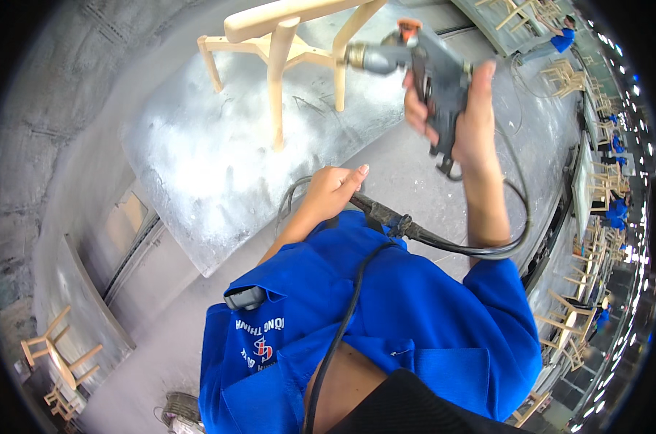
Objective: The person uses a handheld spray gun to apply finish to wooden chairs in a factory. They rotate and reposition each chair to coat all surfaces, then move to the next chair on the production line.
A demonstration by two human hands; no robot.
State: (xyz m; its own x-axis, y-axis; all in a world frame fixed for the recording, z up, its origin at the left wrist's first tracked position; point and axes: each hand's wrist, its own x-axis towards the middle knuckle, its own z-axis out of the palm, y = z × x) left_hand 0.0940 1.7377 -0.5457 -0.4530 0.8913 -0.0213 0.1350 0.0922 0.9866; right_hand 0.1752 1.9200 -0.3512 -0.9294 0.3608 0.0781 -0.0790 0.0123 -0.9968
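My right hand (475, 116) is raised and closed round the handle of a grey spray gun (443, 76). An orange part (409, 29) tops the gun, and its brassy nozzle points left, slightly blurred. In front of the nozzle stands a pale wooden chair (277, 54), cut off by the upper edge of the view. It rests on a silvery, paint-dusted board (190, 155). Close to my waist, my left hand (333, 189) is closed round a black hose (375, 210). The hose loops right, below my right forearm, and up toward the gun.
More wooden chairs stand at the lower left (58, 354) and along the right side (563, 325). Several people in blue work there; one person (561, 37) is at the upper right. A curved grey wall (24, 145) lies left. A coiled, dusty object (182, 412) sits at the bottom.
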